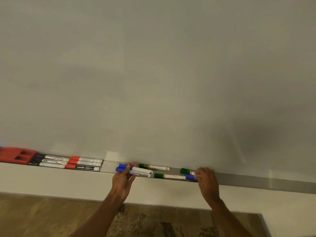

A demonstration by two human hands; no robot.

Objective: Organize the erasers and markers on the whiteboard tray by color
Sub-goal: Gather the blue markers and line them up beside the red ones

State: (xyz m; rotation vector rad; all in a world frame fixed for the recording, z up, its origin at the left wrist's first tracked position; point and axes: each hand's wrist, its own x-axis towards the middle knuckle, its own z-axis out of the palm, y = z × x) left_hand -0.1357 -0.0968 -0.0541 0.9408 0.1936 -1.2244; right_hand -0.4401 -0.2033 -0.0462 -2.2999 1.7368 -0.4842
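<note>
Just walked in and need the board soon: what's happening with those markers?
A person is sorting markers by colour on the metal whiteboard tray. The left hand holds two blue-capped markers; the right hand touches another blue-capped marker among three green-capped ones. Red and black markers already sit beside the red eraser.

Both arms reach forward; left hand (123, 179) fingers curled in a grip, right hand (207, 182) fingers pinched together.

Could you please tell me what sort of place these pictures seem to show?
Probably a classroom or meeting room: a large whiteboard fills the wall, its metal tray holds capped markers and a red eraser, and wood-look flooring lies below.
</note>
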